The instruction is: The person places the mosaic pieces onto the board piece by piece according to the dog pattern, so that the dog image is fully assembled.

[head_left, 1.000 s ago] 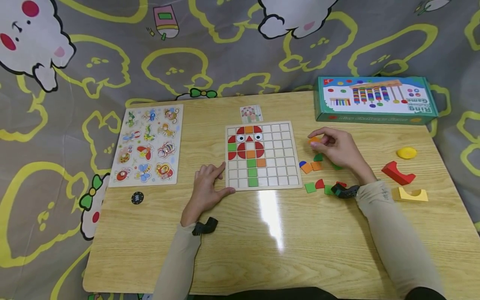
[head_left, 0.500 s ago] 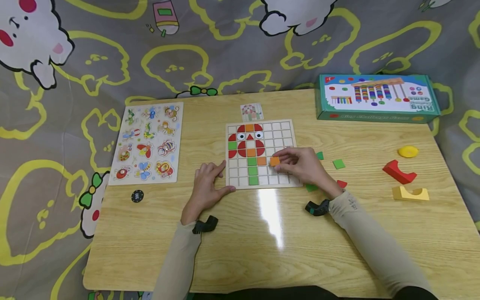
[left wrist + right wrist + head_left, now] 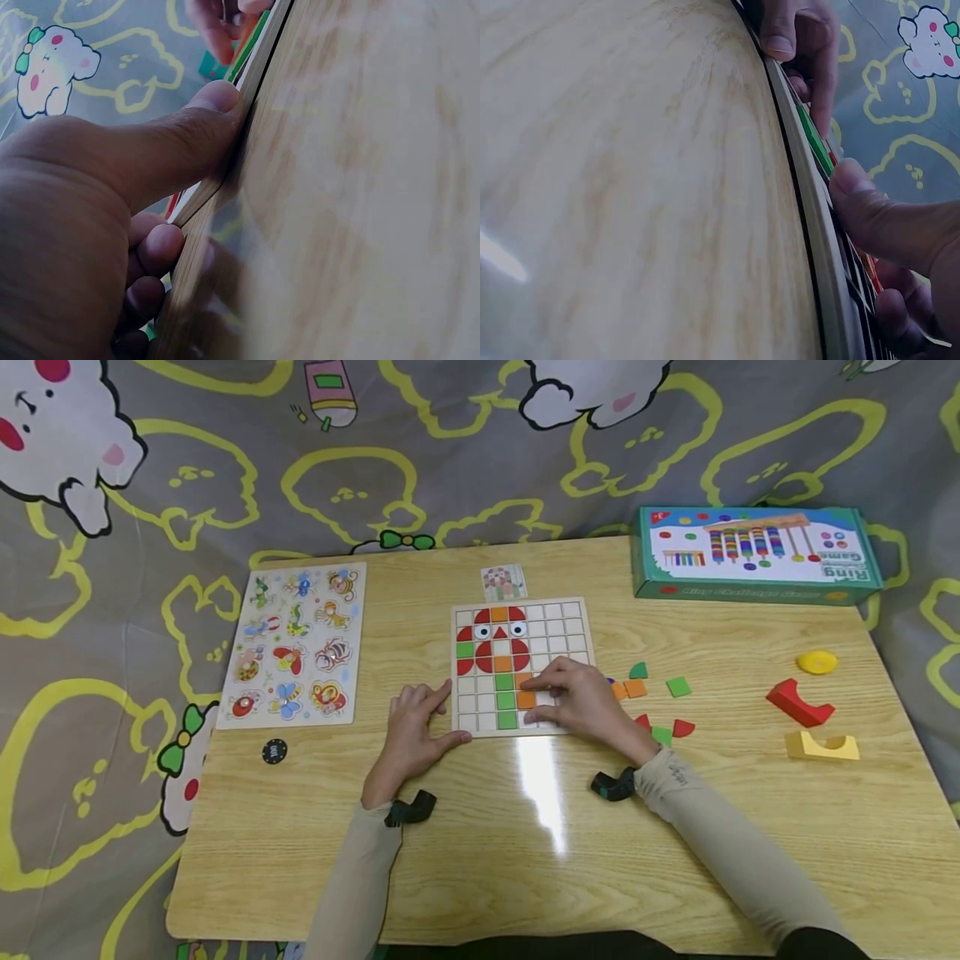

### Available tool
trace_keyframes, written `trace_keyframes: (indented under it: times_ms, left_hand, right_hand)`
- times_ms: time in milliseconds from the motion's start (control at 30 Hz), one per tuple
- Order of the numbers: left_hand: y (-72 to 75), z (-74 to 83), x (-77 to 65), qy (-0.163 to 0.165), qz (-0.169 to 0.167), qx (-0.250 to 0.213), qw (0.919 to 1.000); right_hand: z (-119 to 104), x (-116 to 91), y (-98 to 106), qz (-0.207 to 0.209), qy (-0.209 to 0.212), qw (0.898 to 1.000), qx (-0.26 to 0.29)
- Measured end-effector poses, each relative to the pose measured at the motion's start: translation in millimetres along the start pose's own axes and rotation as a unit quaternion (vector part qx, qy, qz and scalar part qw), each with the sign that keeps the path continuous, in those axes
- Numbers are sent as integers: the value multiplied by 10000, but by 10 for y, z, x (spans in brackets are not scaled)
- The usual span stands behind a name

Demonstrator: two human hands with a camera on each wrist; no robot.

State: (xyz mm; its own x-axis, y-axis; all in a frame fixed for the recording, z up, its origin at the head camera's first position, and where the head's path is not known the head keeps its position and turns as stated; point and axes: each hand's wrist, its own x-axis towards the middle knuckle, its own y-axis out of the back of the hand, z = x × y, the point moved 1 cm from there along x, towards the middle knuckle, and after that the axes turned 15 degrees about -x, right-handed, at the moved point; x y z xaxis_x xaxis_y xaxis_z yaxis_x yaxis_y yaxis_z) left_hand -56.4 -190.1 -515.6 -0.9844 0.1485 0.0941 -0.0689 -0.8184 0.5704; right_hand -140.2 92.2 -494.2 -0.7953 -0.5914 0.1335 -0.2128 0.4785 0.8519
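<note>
A wooden grid board (image 3: 592, 635) lies mid-table, with red, green and orange tiles and two eye tiles forming a picture. My left hand (image 3: 411, 735) rests at its front left corner, index finger against the left edge and thumb (image 3: 214, 97) against the front edge. My right hand (image 3: 588, 697) is over the board's lower part, its thumb and index finger at opposite sides of an orange square tile (image 3: 527, 699). That tile lies beside the column of green tiles (image 3: 506, 700). Another orange tile just behind it is partly covered by the fingertips.
Loose tiles (image 3: 678, 687) lie right of the board. A picture card (image 3: 504, 583) is behind it. An insect puzzle (image 3: 292, 643) and black chip (image 3: 274, 752) sit left. At right are a game box (image 3: 757, 556), yellow disc (image 3: 817, 662), red block (image 3: 799, 702) and yellow block (image 3: 822, 746).
From the loose tiles, my right hand has moved left over the board, bringing an orange square tile down beside the green column. My left hand has stayed at the corner.
</note>
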Motion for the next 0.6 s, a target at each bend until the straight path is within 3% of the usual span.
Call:
trace_keyframes:
  times_ms: [233,433,600]
  left_hand:
    - [10,20,5,15,-16,-5,10000]
    - [15,31,-6,47,23,28,10000]
    - [6,33,-14,55,20,-1,10000]
  right_hand:
    - [39,-13,48,65,69,9996,282]
    - [44,-8,52,-76,145,9997,200]
    - [159,-61,259,179,71,9994,275]
